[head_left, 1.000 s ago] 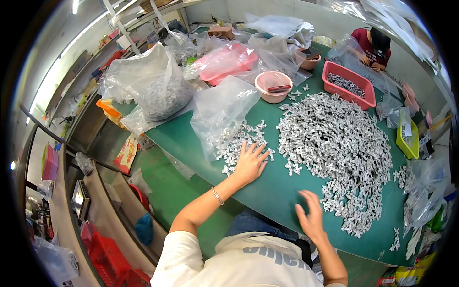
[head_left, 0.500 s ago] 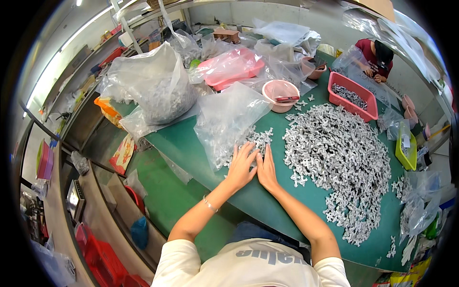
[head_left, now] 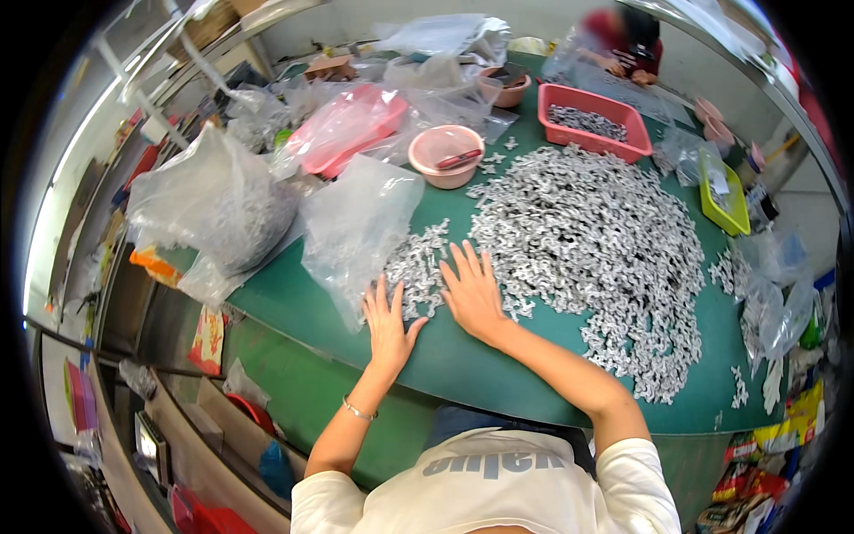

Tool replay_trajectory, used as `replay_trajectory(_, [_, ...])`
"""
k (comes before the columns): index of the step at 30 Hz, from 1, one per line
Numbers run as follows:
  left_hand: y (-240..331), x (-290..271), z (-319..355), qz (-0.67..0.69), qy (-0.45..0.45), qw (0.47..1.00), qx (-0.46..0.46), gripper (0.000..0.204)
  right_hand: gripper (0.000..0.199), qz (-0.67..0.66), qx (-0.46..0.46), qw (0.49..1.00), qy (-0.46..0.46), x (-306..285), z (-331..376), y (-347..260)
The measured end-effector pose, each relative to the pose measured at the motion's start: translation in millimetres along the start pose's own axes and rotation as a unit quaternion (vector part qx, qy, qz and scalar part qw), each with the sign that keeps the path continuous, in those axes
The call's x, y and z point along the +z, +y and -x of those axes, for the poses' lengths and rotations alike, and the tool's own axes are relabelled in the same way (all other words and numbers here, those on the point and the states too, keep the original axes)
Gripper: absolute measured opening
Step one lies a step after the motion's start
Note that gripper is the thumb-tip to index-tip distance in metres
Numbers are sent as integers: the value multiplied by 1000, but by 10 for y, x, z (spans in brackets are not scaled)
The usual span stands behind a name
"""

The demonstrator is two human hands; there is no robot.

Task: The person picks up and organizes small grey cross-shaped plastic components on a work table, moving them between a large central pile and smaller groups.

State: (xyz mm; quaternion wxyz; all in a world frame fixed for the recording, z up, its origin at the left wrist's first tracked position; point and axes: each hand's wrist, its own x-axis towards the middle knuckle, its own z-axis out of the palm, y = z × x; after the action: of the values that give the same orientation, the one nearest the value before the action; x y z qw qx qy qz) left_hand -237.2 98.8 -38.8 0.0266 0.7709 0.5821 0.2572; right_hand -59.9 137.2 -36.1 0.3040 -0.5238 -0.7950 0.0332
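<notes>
My left hand [head_left: 387, 327] lies with fingers spread at the near left edge of a small heap of silvery metal parts [head_left: 416, 267]. On the other side of that heap is my right hand [head_left: 471, 294], fingers stretched out, between it and a much larger pile of the same small parts [head_left: 596, 258]. Neither hand grips anything. A clear plastic bag [head_left: 356, 222] lies against the small heap, just beyond my left hand. The underside of both palms is hidden.
The green table [head_left: 525, 374] carries a round pink bowl [head_left: 436, 145] with a red object on it, a pink basin of parts [head_left: 636, 138], a filled plastic bag [head_left: 236, 209] and a yellow-green basket [head_left: 734, 209]. A co-worker [head_left: 645, 53] sits at the far right.
My hands were close together at the small heap; now they are apart, one on each side of it. The view has also shifted, with the table's things sitting further left.
</notes>
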Motion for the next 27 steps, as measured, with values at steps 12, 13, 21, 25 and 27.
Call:
replay_trajectory(12, [1094,1034,-501,247,-58,967,5,46,42,192,-66,978,-47,-516,386,878])
replay_trajectory(13, [1140,1081,-454,245,-53,968,7,45,42,209,-88,972,-57,-566,417,917])
replay_trajectory(21, [1590,1081,-151,259,-59,963,-35,53,48,237,-148,953,-116,-857,631,1023])
replay_trajectory(25, [1765,984,7,241,-53,969,-22,66,52,249,-173,945,-121,-999,726,1019])
replay_trajectory(27, [1856,931,56,253,-50,966,-22,67,53,253,-183,942,-124,-1037,775,1050])
